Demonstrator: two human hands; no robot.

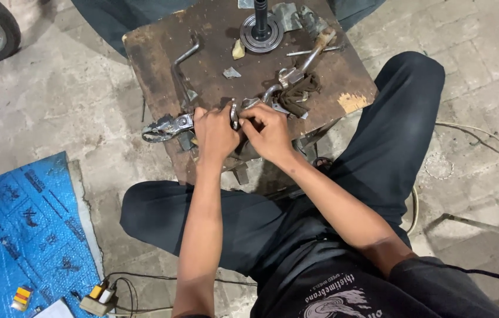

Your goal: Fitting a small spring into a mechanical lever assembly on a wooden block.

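Grey metal lever assembly (170,126) lies lengthwise left-right on the dark wooden counter's (214,29) near edge; left hand (215,134) grip closed around it, right hand (268,131) touching, pinching its curved bracket (234,113); long end points left.

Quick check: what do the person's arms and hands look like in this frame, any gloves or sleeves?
Left hand and right hand are both bare: no gloves, and no rings, watch or bands visible. Forearms are uncovered up to the elbows. A black short sleeve shows on the right upper arm; the left arm's sleeve is out of frame.
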